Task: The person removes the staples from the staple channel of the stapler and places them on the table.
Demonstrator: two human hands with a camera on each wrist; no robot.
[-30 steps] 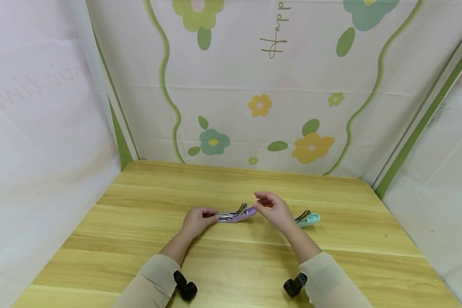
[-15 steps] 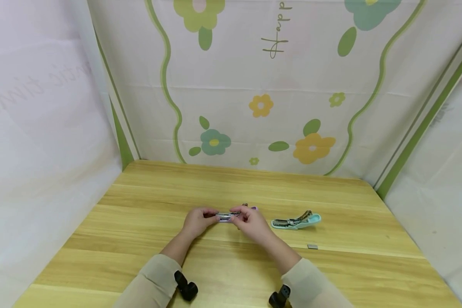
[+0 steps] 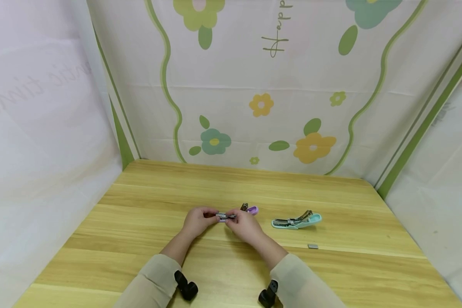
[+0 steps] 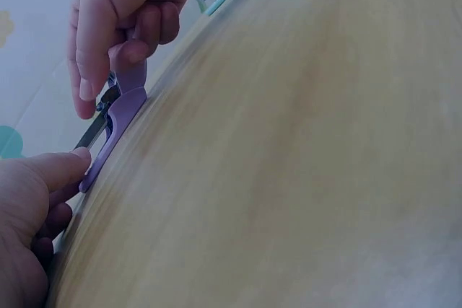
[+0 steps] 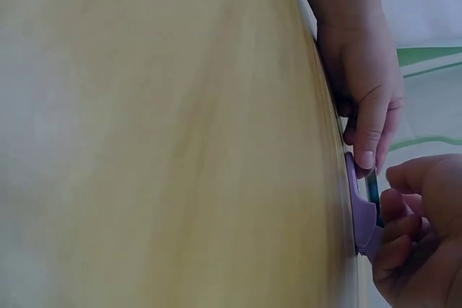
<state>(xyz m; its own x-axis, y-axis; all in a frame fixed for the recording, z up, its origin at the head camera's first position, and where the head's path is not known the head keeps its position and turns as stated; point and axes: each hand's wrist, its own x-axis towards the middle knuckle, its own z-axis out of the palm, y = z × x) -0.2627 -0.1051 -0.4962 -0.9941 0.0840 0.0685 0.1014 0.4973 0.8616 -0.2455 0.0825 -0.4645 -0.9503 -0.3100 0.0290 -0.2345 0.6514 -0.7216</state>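
Note:
A purple stapler point(image 3: 252, 210) lies on the table with its metal upper part swung up at the rear. My left hand point(image 3: 196, 222) pinches its front end between thumb and fingers, seen close up in the left wrist view. My right hand point(image 3: 247, 224) bends over the middle, its thumb and index finger on either side of the metal staple channel point(image 3: 222, 215). Whether a small piece sits between those fingertips is too small to tell. To the right lies a teal stapler point(image 3: 292, 222), also spread open, untouched.
A small grey strip point(image 3: 312, 246), like a row of staples, lies on the wooden table point(image 3: 354, 273) in front of the teal stapler. A flower-printed cloth point(image 3: 238, 128) hangs behind, with pale cloth at both sides.
My right hand has come left from the purple stapler's rear end to its staple channel, uncovering the teal stapler and the grey strip. My left hand has stayed in place.

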